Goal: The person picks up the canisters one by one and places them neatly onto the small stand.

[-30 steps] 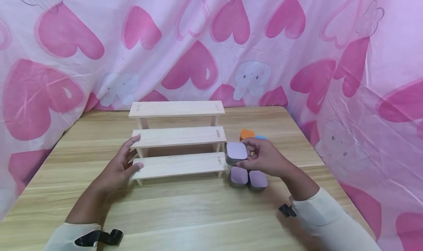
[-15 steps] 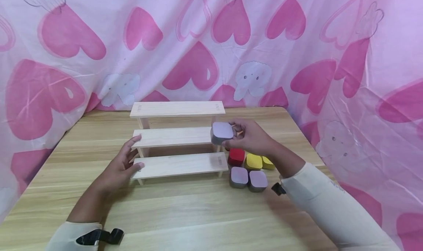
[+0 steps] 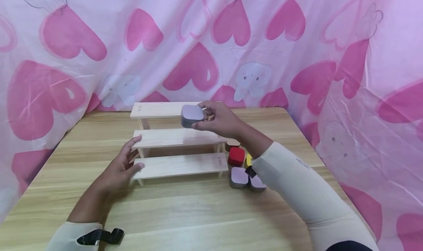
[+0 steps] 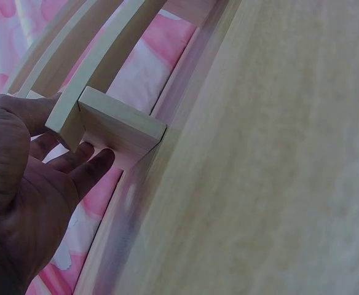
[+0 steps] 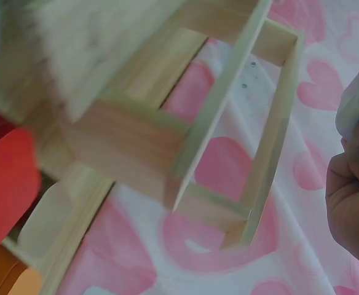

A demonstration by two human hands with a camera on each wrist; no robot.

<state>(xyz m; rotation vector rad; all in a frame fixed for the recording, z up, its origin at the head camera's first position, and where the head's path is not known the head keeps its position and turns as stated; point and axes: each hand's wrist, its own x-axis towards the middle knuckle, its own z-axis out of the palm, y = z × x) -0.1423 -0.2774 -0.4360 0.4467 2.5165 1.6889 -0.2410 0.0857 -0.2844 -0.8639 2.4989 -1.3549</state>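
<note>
A three-tier wooden step shelf (image 3: 180,164) stands on the table. My left hand (image 3: 115,168) holds its left end; in the left wrist view the fingers (image 4: 93,172) lie under the end of a board, beside its support. My right hand (image 3: 223,121) pinches a light purple rounded-square block (image 3: 192,113) between thumb and fingers, in front of the top tier's right half in the head view. At the right edge of the right wrist view, the hand (image 5: 358,190) and block (image 5: 356,101) are partly cut off.
Right of the shelf lie a red block (image 3: 236,156), two purple blocks (image 3: 239,177), a pale block (image 3: 232,143) and a yellow block (image 3: 248,161) mostly behind the right sleeve (image 3: 287,174). A pink heart-patterned cloth (image 3: 191,67) hangs behind the wooden table (image 3: 172,218).
My right hand has carried the purple block up and to the left, from beside the shelf to its top tier. The left hand stays at the shelf's left end.
</note>
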